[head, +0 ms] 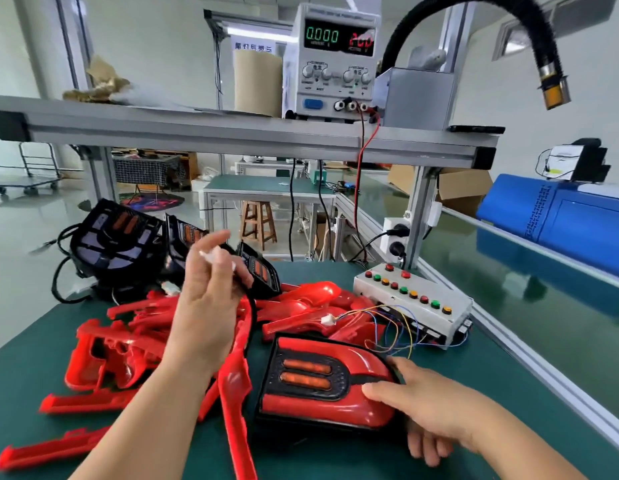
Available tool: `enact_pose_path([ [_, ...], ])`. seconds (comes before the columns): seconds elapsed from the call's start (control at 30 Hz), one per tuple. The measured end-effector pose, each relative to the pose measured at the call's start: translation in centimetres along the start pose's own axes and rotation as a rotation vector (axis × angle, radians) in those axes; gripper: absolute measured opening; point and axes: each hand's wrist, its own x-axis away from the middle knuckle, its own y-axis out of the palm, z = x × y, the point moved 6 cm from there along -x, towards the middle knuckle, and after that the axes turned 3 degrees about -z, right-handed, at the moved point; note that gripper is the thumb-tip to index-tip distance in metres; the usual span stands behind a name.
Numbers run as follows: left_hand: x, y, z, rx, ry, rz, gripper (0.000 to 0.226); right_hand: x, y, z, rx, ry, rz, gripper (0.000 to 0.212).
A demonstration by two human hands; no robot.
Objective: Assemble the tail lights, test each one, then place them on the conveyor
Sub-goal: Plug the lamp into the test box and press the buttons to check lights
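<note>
The green table (pixel 474 382) ends on the right at a grey metal rail (pixel 543 386). Past the rail runs the long green belt (pixel 509 271). Green table top shows between the right hand and the rail. The left and middle of the table are full of red covers (pixel 104 358), with black light backs (pixel 117 237) at the far left edge. A metal shelf (pixel 232 136) hangs over the far side.

The finished tail light (pixel 322 379) lies flat in the near middle. The right hand (pixel 429 407) holds its right end, thumb on top and a finger along the far edge. The left hand (pixel 207 299) is up in the air above the covers, fingers curled, pinching a small white plug (pixel 214 254) on a black wire (pixel 251 306). A button box (pixel 412 303) sits just beyond the tail light, on the right.
</note>
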Motion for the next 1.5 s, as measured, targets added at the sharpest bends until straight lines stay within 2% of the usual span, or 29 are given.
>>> enact_pose_path([
  [0.1,0.9,2.1,-1.0,-0.363,0.100,-0.117,0.011,0.2,-2.6,-2.1,0.312,-0.039,0.162,0.053],
  [0.23,1.1,3.1,-2.0,-0.396,0.053,-0.164,0.025,-1.4,-6.1,-7.7,0.523,-0.376,0.653,0.034],
  [0.33,1.3,3.3,-2.2,-0.449,0.082,-0.169,0.017,-4.7,-4.8,-10.0,0.697,-0.418,0.695,0.022],
  [0.47,1.3,2.9,-2.1,-0.588,0.180,-0.186,0.052,-8.7,-3.8,-9.6,0.886,-0.216,0.608,0.020],
  [0.53,1.2,2.3,-1.9,-0.579,0.163,-0.124,0.052,-9.3,-3.8,-9.5,0.878,-0.187,0.597,0.020],
  [0.6,1.1,1.9,-1.7,-0.535,0.136,-0.055,0.031,-9.2,-3.9,-9.6,0.847,-0.216,0.637,0.021],
  [0.7,1.2,2.2,-1.5,-0.537,0.167,-0.080,0.013,-7.7,-4.8,-9.4,0.663,-0.326,0.761,0.022],
  [0.83,1.3,3.3,-1.4,-0.673,0.257,-0.190,0.021,-5.1,-5.4,-8.8,0.349,-0.544,0.845,0.010],
  [0.97,1.2,4.1,-2.5,-0.663,0.136,-0.283,0.028,-3.2,-4.2,-8.8,0.145,-0.756,0.797,0.007],
  [1.07,1.2,4.1,-3.6,-0.678,0.063,-0.289,0.015,-2.3,-3.7,-9.1,0.093,-0.871,0.781,0.006],
  [1.17,1.2,4.2,-3.9,-0.709,0.050,-0.298,0.019,-2.0,-3.4,-9.2,0.065,-0.938,0.773,0.011],
  [1.5,1.3,4.9,-3.7,-0.795,0.086,-0.338,0.017,-2.1,-2.8,-9.4,0.128,-0.914,0.804,0.006],
])
